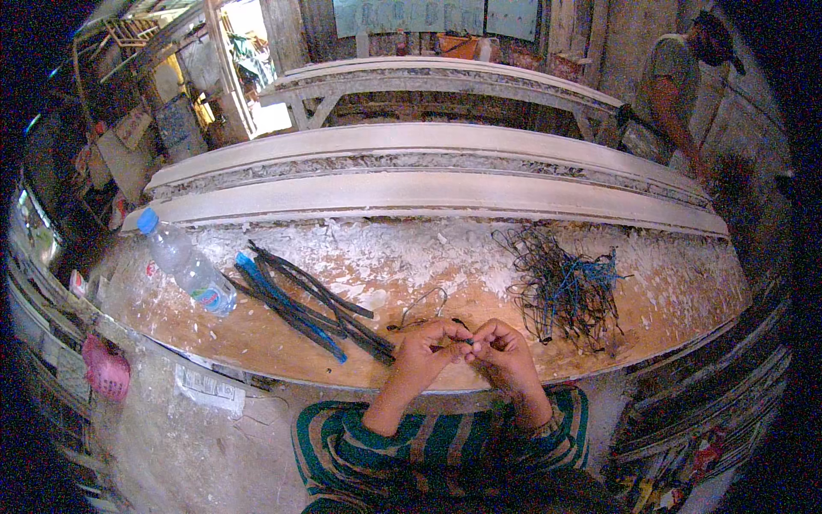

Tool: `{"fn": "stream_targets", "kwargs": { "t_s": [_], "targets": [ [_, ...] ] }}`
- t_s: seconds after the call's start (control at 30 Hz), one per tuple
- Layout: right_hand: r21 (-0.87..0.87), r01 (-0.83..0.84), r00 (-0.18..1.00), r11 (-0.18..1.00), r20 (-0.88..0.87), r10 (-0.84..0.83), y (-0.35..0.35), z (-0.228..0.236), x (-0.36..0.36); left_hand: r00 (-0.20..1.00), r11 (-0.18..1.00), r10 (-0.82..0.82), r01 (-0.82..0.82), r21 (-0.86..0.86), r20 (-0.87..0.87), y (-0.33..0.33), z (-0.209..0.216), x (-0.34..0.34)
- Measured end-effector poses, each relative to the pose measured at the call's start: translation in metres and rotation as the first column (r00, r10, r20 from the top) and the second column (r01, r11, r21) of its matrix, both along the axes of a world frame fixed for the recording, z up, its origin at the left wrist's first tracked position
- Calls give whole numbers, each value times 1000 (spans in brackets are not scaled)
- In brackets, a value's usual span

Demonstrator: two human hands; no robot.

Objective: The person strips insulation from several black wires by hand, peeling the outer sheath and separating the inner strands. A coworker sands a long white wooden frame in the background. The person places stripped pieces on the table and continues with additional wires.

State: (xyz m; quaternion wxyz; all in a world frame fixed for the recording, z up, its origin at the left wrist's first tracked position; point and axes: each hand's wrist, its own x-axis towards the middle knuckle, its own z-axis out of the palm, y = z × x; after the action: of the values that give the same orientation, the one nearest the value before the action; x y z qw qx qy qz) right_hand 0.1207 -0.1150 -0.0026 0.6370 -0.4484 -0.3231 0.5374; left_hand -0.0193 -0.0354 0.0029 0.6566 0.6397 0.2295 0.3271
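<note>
At the near edge of the wooden work table [411, 377], my left hand [425, 349] and my right hand [507, 353] meet fingertip to fingertip. Both are closed in a pinch on a small dark strand, mostly hidden by the fingers. A thin loop of cord [441, 295] lies just beyond them. Left of my hands are several long black strips [321, 295] and a blue strip [287, 304], loosely bundled. To the right sits a tangled heap of thin black cords [556, 295] with some blue cord [595, 272] in it.
A clear plastic bottle with a blue cap [188, 265] lies tilted at the table's left. Long white mouldings [428, 193] run across behind the white-spattered surface. Another bench [445, 81] stands farther back. A person in a cap [676, 81] is at the far right. A pink bag [107, 368] hangs at left.
</note>
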Motion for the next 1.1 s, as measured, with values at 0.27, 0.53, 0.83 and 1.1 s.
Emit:
{"fn": "stream_targets", "kwargs": {
  "t_s": [0.27,0.53,0.83,1.1],
  "targets": [
    [110,59,995,992,71,-67,1,3,-8,999,985,16,-22,172,39,-1,3,0],
    [242,-12,890,970,445,-100,2,4,-3,993,978,119,-122,169,25,-4,0,2],
    [162,35,978,986,197,-67,0,-3,-4,991,977,130,-127,171,-8,-3,-4,2],
    [94,38,992,995,117,-49,0,-5,-2,995,993,89,-86,82,-33,-2,0,2]
  ]
}}
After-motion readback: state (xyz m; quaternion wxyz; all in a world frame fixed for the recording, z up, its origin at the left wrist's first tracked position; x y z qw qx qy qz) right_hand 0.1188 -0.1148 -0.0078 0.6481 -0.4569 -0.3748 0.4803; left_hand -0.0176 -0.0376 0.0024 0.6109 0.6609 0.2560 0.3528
